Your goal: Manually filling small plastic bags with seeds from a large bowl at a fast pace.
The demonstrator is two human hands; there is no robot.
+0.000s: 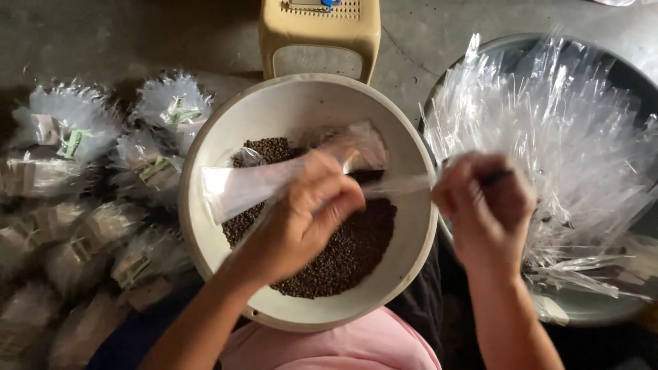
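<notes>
Clear plastic film, thin and floppy, makes up the narrow sleeve bag [274, 181] that the person holds stretched over a cream bowl [219, 137] of small dark peppercorns [349, 253]. The bag lies nearly level, its long axis running left to right, one end pointing toward the heap of filled, labelled packets [89, 199] on the left. The left hand [308, 219] is curled closed around the bag's middle; the right hand [483, 202] pinches the other end at the bowl's rim, fingers together. Such film looks nearly weightless, slippery and easily crumpled, so a firm pinch at the ends seems the surest hold. A large pile of empty clear bags [555, 137] fills a metal basin [582, 312] on the right. A tan plastic stool [319, 41] stands beyond the bowl.
</notes>
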